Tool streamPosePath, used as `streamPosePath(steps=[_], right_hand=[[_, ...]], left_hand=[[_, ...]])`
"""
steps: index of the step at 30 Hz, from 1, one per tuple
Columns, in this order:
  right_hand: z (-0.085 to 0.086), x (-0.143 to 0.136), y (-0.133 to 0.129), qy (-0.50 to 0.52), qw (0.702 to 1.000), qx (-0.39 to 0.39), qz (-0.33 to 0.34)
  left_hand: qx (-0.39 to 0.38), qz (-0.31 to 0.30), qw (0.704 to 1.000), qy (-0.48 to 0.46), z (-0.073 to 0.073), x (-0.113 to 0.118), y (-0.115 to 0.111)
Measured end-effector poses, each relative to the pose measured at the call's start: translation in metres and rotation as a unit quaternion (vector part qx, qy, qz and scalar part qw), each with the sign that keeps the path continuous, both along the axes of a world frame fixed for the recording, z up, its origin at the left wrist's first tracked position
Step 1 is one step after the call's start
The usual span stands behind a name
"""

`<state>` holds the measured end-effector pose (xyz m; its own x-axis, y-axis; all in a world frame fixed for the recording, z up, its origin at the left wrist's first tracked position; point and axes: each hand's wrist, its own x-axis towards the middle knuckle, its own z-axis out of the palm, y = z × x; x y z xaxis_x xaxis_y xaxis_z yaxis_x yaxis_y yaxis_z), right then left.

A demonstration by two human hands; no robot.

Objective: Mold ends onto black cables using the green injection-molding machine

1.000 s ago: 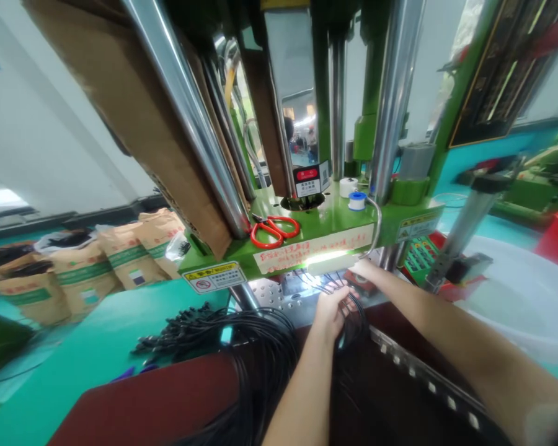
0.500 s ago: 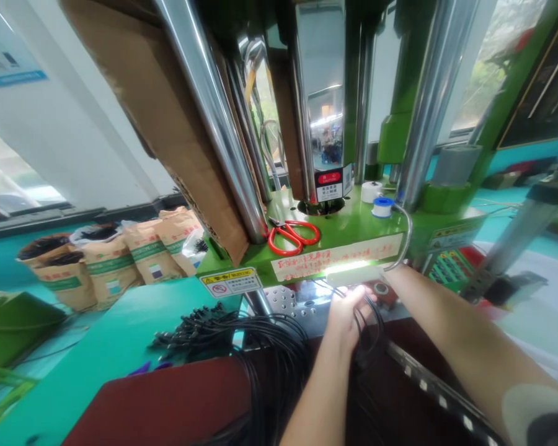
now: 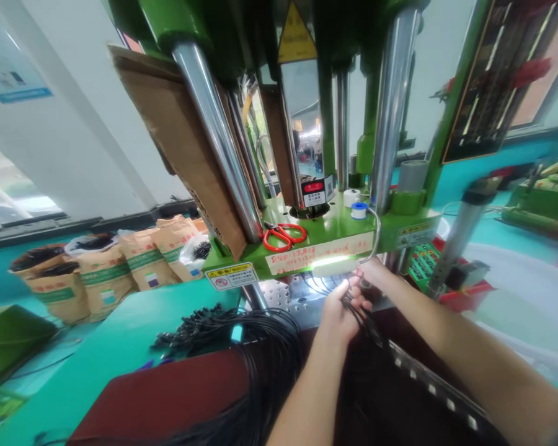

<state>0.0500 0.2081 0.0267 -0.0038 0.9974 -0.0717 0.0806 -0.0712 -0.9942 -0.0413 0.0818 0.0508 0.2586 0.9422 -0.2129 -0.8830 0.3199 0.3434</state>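
Observation:
My left hand [image 3: 344, 311] is closed around several thin black cables [image 3: 363, 323] in front of the green press [image 3: 395, 220]. The cables run from the lit gap under the press's upper plate, through my fingers, and hang down. My right hand [image 3: 368, 272] reaches to the plate's lower front edge, close to the bright lamp [image 3: 337, 263] and the bent metal hose [image 3: 377, 235]. Its fingers are mostly hidden and blurred, so what they hold does not show. Below the lamp lies a metal mould plate with holes [image 3: 276, 293].
Red-handled scissors [image 3: 279, 238] and a blue-and-white tape spool [image 3: 359, 211] lie on the press. A large bundle of black cables [image 3: 260, 328] spreads over the teal table [image 3: 134, 322] and a dark red surface [image 3: 177, 396]. Paper sacks [image 3: 105, 272] stand left; a metal post [image 3: 460, 229] rises right.
The head view has shifted, so the press appears further left and more of the right side shows. My left fingers are gathered more tightly on the cables. My right hand shows more at the plate's edge.

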Motion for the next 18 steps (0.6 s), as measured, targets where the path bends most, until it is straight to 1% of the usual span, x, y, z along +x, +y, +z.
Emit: streamPosePath(steps=[3,7,8,10,13,16,18], right_hand=[[0.002,0.000,-0.013,0.050,0.998,-0.003,-0.027],[0.008,-0.004,-0.037,0.106,0.994,0.010,-0.039],[0.010,-0.005,-0.041,0.115,0.992,0.010,-0.042],[0.015,-0.005,-0.047,0.130,0.990,0.006,-0.052],[0.020,0.002,-0.056,0.140,0.989,0.000,-0.053],[0.023,0.008,-0.071,0.140,0.989,0.002,-0.037],[0.022,0.008,-0.082,0.137,0.990,-0.003,-0.030]], left_hand=[[0.003,-0.033,0.999,-0.038,-0.003,0.005,-0.012],[-0.007,-0.015,1.000,-0.011,-0.004,0.008,-0.036],[-0.009,-0.014,1.000,0.000,-0.004,0.008,-0.044],[-0.005,-0.032,0.999,0.022,-0.004,0.006,-0.062],[0.019,-0.063,0.997,0.038,-0.011,-0.002,-0.091],[0.048,-0.054,0.997,0.039,-0.020,-0.004,-0.116],[0.079,-0.051,0.994,0.063,-0.025,0.002,-0.130]])
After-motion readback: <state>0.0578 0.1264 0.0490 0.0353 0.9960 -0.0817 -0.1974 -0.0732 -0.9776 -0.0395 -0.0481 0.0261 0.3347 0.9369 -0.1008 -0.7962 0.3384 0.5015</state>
